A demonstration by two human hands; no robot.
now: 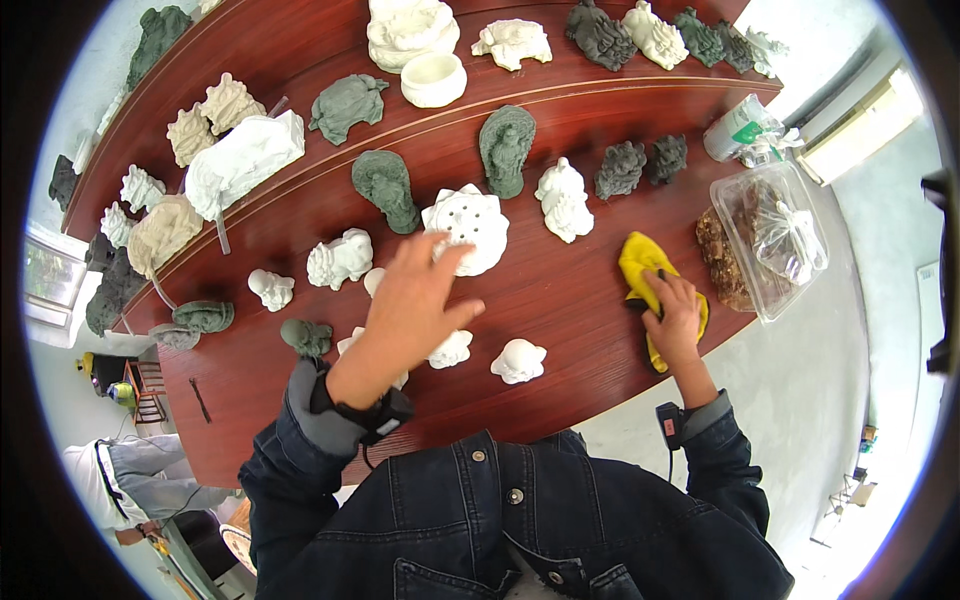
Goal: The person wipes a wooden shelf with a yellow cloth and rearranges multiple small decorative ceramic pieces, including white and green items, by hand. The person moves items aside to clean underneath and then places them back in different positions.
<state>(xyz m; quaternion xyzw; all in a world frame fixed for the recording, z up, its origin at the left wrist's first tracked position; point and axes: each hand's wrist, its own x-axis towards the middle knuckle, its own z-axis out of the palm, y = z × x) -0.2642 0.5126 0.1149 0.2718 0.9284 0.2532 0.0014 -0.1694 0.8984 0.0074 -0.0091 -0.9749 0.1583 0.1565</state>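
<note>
My left hand [409,296] hovers over the table with its fingers spread and nothing in them. Its fingertips overlap the near edge of a white lotus-shaped piece with holes in its top [480,225]; whether they touch it I cannot tell. Part of a small white figurine [374,280] shows behind the hand. Below the hand are small white figurines [451,350], some partly hidden by my wrist. At the right, my right hand [675,315] grips a bunched yellow cloth [637,259] with dark parts, lying on the tabletop. A small white figurine [519,361] stands between my hands.
Dark green carved figures [508,154] and white animal figurines [564,201] stand on the reddish wooden table [570,300]. A raised shelf [442,116] behind holds more. Right of the cloth lie a brown rough block [724,262] and a clear plastic box [780,225]. Another person [135,472] is at lower left.
</note>
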